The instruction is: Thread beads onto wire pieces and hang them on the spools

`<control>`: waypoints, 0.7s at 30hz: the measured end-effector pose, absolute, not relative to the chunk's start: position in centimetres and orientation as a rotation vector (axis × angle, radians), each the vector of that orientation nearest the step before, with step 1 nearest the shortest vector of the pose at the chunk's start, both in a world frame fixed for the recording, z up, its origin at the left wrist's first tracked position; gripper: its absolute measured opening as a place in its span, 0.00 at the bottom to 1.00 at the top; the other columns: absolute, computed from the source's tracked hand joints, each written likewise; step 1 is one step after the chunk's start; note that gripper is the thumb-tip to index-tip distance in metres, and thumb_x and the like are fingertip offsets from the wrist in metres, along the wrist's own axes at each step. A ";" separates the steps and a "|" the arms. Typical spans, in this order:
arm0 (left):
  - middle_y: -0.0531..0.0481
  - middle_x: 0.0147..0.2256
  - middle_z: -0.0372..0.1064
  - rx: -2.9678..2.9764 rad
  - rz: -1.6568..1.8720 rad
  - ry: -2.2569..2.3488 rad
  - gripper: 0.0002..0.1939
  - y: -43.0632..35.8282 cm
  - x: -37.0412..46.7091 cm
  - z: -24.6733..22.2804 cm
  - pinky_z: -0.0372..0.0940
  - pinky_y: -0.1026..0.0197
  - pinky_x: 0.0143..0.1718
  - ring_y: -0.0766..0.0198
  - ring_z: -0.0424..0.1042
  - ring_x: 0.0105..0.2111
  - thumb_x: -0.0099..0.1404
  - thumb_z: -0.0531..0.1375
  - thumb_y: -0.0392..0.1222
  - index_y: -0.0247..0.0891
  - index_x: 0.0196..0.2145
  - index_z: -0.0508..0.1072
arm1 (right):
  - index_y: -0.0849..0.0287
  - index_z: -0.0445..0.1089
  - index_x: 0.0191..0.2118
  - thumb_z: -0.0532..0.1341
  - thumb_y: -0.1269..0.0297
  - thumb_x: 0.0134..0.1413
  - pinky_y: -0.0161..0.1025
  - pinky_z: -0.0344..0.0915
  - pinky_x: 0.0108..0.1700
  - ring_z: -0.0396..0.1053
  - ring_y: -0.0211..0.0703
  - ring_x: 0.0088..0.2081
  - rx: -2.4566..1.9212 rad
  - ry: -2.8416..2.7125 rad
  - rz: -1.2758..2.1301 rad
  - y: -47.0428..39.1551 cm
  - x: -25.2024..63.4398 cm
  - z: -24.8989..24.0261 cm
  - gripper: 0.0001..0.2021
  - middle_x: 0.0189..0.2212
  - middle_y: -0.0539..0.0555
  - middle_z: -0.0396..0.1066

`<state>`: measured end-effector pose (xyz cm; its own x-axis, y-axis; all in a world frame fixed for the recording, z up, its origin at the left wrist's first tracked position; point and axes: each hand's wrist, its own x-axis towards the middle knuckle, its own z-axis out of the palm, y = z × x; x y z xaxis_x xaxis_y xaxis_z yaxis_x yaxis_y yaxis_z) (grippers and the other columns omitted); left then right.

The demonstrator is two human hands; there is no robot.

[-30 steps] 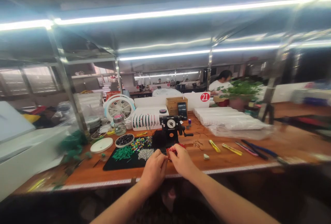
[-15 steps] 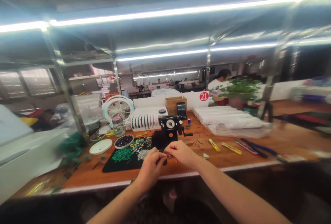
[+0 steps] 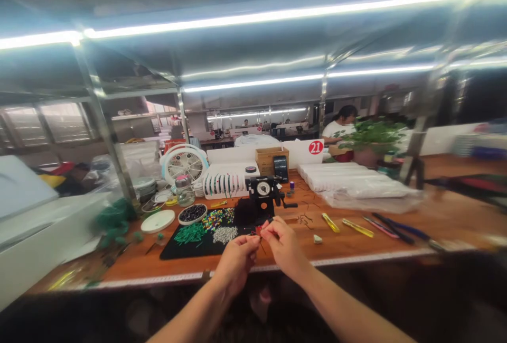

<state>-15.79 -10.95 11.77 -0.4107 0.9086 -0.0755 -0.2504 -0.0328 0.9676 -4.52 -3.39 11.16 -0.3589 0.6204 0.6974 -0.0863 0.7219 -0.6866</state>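
My left hand (image 3: 238, 259) is closed in a pinch above the front of the table; what its fingers grip is too small to make out. Close against it, my right hand (image 3: 284, 245) also pinches, with a small red piece (image 3: 258, 230) showing at its fingertips. Thin dark strands show around the fingertips. A black mat (image 3: 178, 250) to the left carries green tube-like pieces (image 3: 190, 233), silvery beads (image 3: 225, 234) and multicoloured beads (image 3: 214, 220). Behind my hands stands a black hand-cranked device (image 3: 263, 195) with a round dial.
A dish of dark beads (image 3: 192, 213), a white lid (image 3: 157, 222), a glass jar (image 3: 183, 191) and a fan (image 3: 184, 166) stand left. Rightward lie yellow-handled tools (image 3: 357, 228), pliers (image 3: 412, 231) and white wrapped rolls (image 3: 352, 179). A co-worker (image 3: 340, 127) sits beyond.
Both hands have turned a little and their fingertips have moved slightly apart. The red piece now shows between them. The whole view has shifted slightly.
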 end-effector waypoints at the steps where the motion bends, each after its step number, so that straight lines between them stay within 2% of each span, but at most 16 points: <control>1: 0.59 0.17 0.55 0.755 1.617 1.315 0.20 -10.9 -15.7 11.8 0.46 0.68 0.20 0.74 0.51 0.17 0.40 0.70 0.49 0.34 0.23 0.68 | 0.57 0.60 0.21 0.53 0.68 0.55 0.38 0.61 0.36 0.64 0.41 0.32 -0.471 -1.748 0.817 -3.1 -4.6 11.1 0.12 0.27 0.52 0.63; 9: 0.58 0.16 0.58 0.800 1.619 1.322 0.19 -10.5 -15.8 11.6 0.46 0.67 0.20 0.75 0.51 0.16 0.40 0.70 0.48 0.34 0.20 0.67 | 0.56 0.57 0.22 0.51 0.62 0.54 0.41 0.59 0.40 0.63 0.44 0.34 -0.615 -1.639 0.777 -1.3 -5.0 10.2 0.11 0.28 0.53 0.62; 15: 0.60 0.13 0.55 0.825 1.543 1.322 0.20 -9.9 -15.9 10.7 0.46 0.68 0.18 0.74 0.52 0.14 0.41 0.69 0.50 0.35 0.20 0.64 | 0.56 0.57 0.19 0.53 0.59 0.51 0.40 0.60 0.32 0.62 0.44 0.27 -0.731 -1.649 0.822 0.1 -5.1 9.1 0.13 0.21 0.51 0.62; 18: 0.59 0.15 0.59 0.822 1.465 1.322 0.20 -9.7 -16.2 10.6 0.50 0.67 0.18 0.73 0.55 0.14 0.45 0.66 0.54 0.35 0.24 0.66 | 0.56 0.59 0.19 0.54 0.58 0.51 0.38 0.60 0.30 0.62 0.42 0.25 -0.710 -1.692 0.837 0.1 -4.4 9.4 0.13 0.20 0.50 0.63; 21: 0.58 0.15 0.61 0.848 1.429 1.357 0.22 -9.5 -16.4 11.0 0.54 0.67 0.17 0.71 0.57 0.13 0.52 0.60 0.60 0.36 0.29 0.67 | 0.57 0.62 0.21 0.54 0.58 0.53 0.37 0.61 0.32 0.63 0.42 0.28 -0.665 -1.728 0.822 -0.2 -3.7 10.2 0.13 0.23 0.51 0.64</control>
<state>-16.44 -9.51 10.97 -0.3022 0.9450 -0.1247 -0.1734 0.0742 0.9821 -3.69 -0.22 10.19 -0.2848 0.7674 0.5745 0.0386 0.6080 -0.7930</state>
